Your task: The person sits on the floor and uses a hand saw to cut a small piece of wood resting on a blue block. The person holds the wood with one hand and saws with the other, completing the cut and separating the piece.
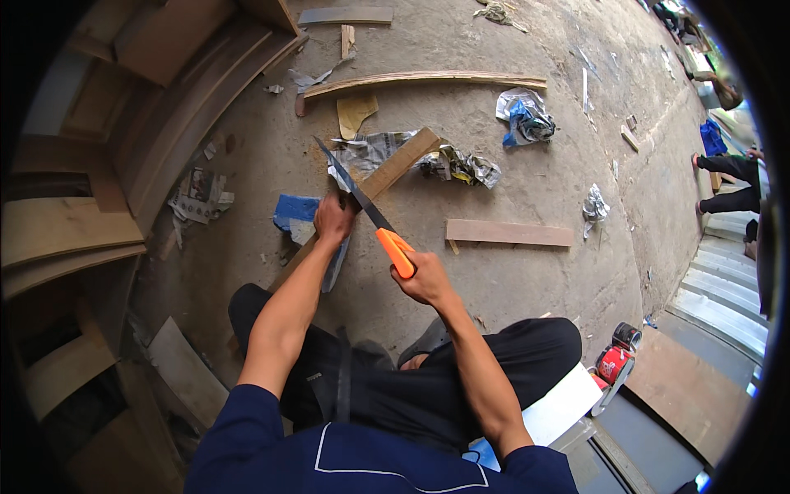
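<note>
My right hand (425, 279) is wrapped round the orange handle (396, 252) of a handsaw. Its dark blade (359, 188) slants up and to the left across a narrow wooden plank (402, 165). Just left of the blade, my left hand (333, 216) grips that plank, its fingers partly hidden behind the wrist. The plank's far end rests over crumpled newspaper (373, 150), and its near part runs back toward my left knee. Whether the teeth are sunk in the wood I cannot tell. Beside my left hand lies a blue and white scrap (295, 212).
Loose boards lie on the concrete floor: one at right (510, 232), a long strip (428, 79) farther off. Wooden cabinets (206, 90) line the left. Crumpled paper (527, 118) is scattered about. A red and black power tool (614, 362) stands by my right knee. Another person (732, 185) is at far right.
</note>
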Motion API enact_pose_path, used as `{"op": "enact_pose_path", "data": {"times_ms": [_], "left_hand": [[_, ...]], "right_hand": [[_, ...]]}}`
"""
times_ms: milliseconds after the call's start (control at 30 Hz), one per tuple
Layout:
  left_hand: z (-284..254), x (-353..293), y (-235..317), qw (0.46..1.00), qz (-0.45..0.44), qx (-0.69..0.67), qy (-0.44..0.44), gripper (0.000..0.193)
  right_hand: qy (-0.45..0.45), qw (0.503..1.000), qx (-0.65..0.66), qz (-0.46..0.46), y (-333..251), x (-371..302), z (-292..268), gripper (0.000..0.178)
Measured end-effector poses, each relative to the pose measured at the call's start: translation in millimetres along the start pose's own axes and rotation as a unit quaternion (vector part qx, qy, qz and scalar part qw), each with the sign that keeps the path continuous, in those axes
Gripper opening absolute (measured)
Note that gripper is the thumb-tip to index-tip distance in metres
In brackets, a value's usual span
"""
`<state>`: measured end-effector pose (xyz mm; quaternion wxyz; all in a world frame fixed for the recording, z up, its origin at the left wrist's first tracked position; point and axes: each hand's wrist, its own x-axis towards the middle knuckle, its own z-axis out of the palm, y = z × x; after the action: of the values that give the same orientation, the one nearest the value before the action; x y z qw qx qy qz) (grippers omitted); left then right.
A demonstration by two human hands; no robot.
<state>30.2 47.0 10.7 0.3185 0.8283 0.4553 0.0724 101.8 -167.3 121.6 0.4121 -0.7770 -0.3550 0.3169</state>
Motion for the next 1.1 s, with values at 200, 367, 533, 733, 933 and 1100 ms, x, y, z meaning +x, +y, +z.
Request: {"op": "enact_pose_path", "data": {"times_ms": [200,367,533,733,933,1100], "left_hand": [[7.6,3.1,4.5,0.991,0.031,0.126,-0.02,0.033],[2.1,3.3,2.0,0.992,0.046,0.115,0.016,0.041],[4.0,6.2,-4.2,0.997,0.046,0.068,-0.007,0.046],[3.6,0.1,4.1,0.996,0.02,0.082,-0.026,0.05],[8.6,-3.3,-3.7,0.994,0.055,0.091,-0.026,0.051],[-1.3,-6.4,3.0,0.995,0.055,0.071,-0.033,0.047]], "right_hand": [[0.001,0.999,-0.042,-0.011,-12.1,-2.7,2.1,0.031],[0.003,0.999,-0.034,-0.014,-18.9,-30.0,-16.5,0.038],[0.013,0.999,-0.043,-0.006,-18.2,-36.1,-23.8,0.029],[-0.019,0.997,-0.06,0.044,-15.5,-38.5,-33.1,0.025],[0.007,0.999,-0.002,0.049,-3.9,-48.4,-34.1,0.022],[0.013,1.0,-0.015,0.019,-5.3,-54.0,-28.8,0.022]]}}
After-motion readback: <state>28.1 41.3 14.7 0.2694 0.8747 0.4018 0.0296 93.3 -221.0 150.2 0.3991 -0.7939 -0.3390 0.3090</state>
